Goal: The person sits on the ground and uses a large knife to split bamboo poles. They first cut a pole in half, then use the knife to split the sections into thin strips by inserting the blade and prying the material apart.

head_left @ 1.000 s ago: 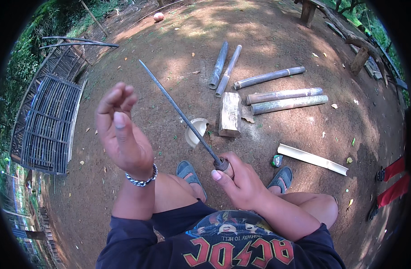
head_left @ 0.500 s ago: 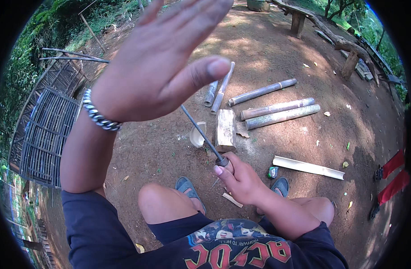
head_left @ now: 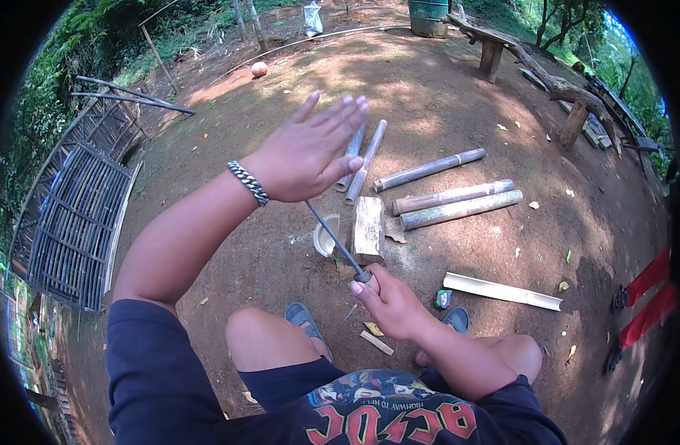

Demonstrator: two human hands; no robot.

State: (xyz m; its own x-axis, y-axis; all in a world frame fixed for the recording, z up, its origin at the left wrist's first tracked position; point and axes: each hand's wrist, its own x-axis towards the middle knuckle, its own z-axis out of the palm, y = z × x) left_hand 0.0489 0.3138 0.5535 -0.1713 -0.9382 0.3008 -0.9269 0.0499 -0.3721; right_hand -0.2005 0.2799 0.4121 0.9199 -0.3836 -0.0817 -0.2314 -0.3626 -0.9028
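My left hand is raised with its fingers stretched out, and a chain bracelet circles its wrist. Nothing is in it. My right hand is wrapped round the handle of a machete, its long dark blade seen edge-on and slanting up toward the left hand. The blade's far end is hidden behind or just below the left hand. Beyond the right hand stands a squared wood block. Left of the block, a pale curved piece of split bamboo lies on the ground.
Several bamboo poles lie beyond the block. A split bamboo length and a small green and dark object lie to the right. A bamboo-slat bench stands left, a log bench far right. A person's red-clad legs show at right.
My left hand has moved down and away from the camera, still with fingers stretched. The right hand keeps its grip on the machete. The view has tilted slightly upward.
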